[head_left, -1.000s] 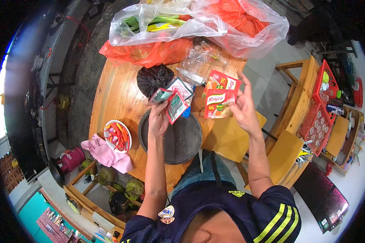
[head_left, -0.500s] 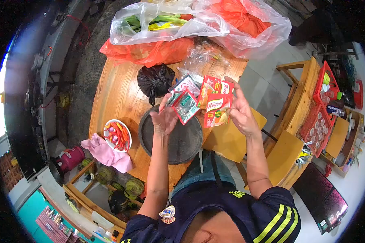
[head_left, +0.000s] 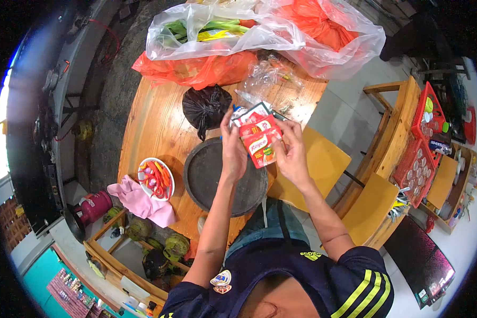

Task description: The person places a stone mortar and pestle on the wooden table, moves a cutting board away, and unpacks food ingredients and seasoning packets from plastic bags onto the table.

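Observation:
Red Royco packets (head_left: 259, 146) lie stacked over darker sachets (head_left: 255, 113), all between my two hands above the table. My left hand (head_left: 233, 148) grips the stack's left edge, and my right hand (head_left: 293, 156) holds its right side with the thumb on the front. Below the packets is a round dark stone mortar (head_left: 209, 175), partly hidden by my left arm. A tied black plastic bag (head_left: 205, 108) sits just beyond my left hand. To the left stands a white bowl (head_left: 156, 179) of red chillies and shallots.
Clear plastic bags with vegetables (head_left: 217, 32) and an orange-red bag (head_left: 196, 71) cover the table's far side. A pink cloth (head_left: 142, 201) hangs at the left edge. Yellow chairs (head_left: 315, 167) stand at the right, near red baskets (head_left: 416, 169) on a wooden bench.
The sachets in my left hand and the Royco packets in my right hand were apart and have come together into one stack. My right hand has moved left.

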`<state>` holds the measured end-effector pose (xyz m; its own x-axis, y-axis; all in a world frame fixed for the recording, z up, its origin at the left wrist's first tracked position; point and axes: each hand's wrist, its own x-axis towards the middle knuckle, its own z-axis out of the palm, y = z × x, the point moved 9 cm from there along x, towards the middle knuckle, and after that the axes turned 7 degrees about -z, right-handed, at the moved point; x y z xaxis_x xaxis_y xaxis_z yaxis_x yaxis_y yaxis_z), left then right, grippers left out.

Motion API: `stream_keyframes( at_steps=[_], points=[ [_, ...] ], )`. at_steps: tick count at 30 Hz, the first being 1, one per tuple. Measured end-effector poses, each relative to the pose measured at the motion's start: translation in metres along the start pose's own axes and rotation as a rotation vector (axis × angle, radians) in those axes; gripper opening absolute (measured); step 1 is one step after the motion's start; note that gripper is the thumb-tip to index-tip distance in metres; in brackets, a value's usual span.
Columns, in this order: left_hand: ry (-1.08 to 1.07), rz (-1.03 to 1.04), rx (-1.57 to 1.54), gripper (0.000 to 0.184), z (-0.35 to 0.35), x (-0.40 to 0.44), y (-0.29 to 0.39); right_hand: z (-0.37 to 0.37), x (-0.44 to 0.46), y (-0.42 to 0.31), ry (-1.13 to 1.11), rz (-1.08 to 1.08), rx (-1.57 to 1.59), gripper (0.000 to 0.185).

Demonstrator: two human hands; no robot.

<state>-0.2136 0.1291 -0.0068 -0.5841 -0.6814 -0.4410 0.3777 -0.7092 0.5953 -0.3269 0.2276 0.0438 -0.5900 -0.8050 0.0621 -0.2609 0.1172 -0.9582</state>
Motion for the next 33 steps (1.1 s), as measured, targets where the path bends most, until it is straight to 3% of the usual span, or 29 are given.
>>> stream_keyframes(
  at_steps=[3,6,9,10,15,17,19,24,28,31,33],
  points=[
    [-0.14,-0.057,0.077,0.05,0.002,-0.006,-0.014,0.004,-0.003,-0.003,-0.04,0.027,0.019,0.044],
    [0.013,-0.146,0.046,0.043,-0.012,-0.002,-0.022,0.0,0.003,-0.014,0.01,0.016,0.103,0.044],
    [0.034,-0.071,-0.118,0.041,-0.023,0.005,-0.008,-0.017,0.011,-0.021,0.051,-0.048,0.157,0.039],
    [0.043,-0.051,-0.136,0.042,-0.027,0.006,-0.003,-0.023,0.008,-0.008,0.082,0.143,0.238,0.038],
    [0.023,-0.136,-0.023,0.04,-0.028,-0.003,0.003,-0.006,0.005,0.033,-0.233,0.402,0.3,0.048],
    [-0.012,-0.203,-0.003,0.033,-0.018,-0.01,-0.008,0.02,-0.014,0.026,-0.489,0.479,0.228,0.055],
    [0.005,-0.245,0.017,0.031,-0.019,-0.016,-0.023,0.033,-0.012,0.013,-0.521,0.135,0.091,0.046],
    [-0.06,-0.329,0.262,0.027,-0.012,-0.011,-0.02,0.03,-0.02,0.049,-0.442,0.38,0.284,0.03],
    [-0.098,-0.075,0.783,0.031,0.003,0.039,0.015,0.001,0.008,0.037,-0.317,0.395,0.477,0.023],
    [-0.027,0.496,1.568,0.036,0.045,0.06,0.039,-0.034,0.034,0.039,-0.253,0.367,0.429,0.026],
    [-0.105,0.519,1.677,0.047,0.048,0.078,0.018,-0.051,0.051,0.022,-0.209,0.307,0.427,0.024]
  ],
)
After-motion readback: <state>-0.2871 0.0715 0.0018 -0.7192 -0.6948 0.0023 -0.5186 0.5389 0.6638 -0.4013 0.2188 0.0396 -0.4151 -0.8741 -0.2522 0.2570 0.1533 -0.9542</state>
